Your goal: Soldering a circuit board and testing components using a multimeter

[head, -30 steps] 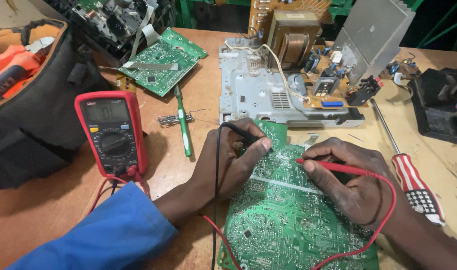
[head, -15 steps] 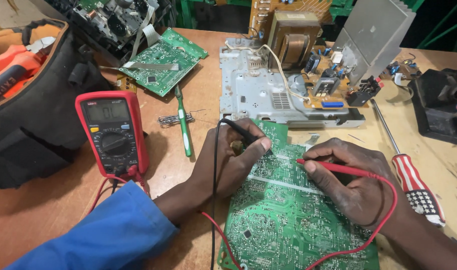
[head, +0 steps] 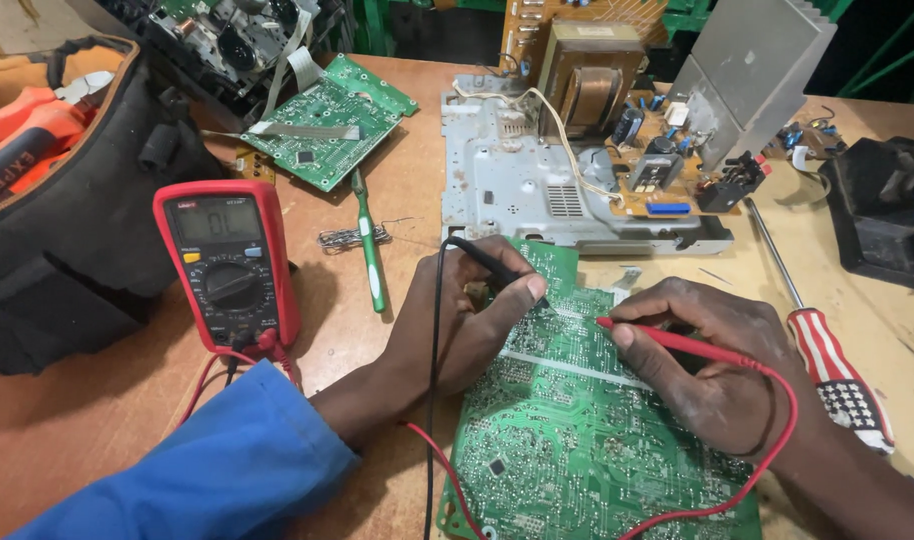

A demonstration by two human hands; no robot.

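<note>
Workbench [head: 377, 230] — left hand [head: 457, 335] pinches black probe [head: 492, 265], right hand [head: 712, 365] red probe [head: 667, 340] — on circuit board [head: 577, 440]

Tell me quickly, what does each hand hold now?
Left hand: closed on the thin black meter probe.
Right hand: closed on the thin red meter probe.

Large green circuit board [head: 587, 450] lies flat on wooden table [head: 397, 200], both hands resting on it: left hand [head: 467, 320] pinches black probe [head: 492, 265], right hand [head: 712, 375] pinches red probe [head: 677, 342], tips close together between the grips. Red multimeter [head: 227, 265] lies left of the left grip, green toothbrush [head: 369, 245] between them. Grey metal chassis [head: 537, 190] sits behind both grips; striped-handle screwdriver [head: 827, 365] lies right of the right grip.
</note>
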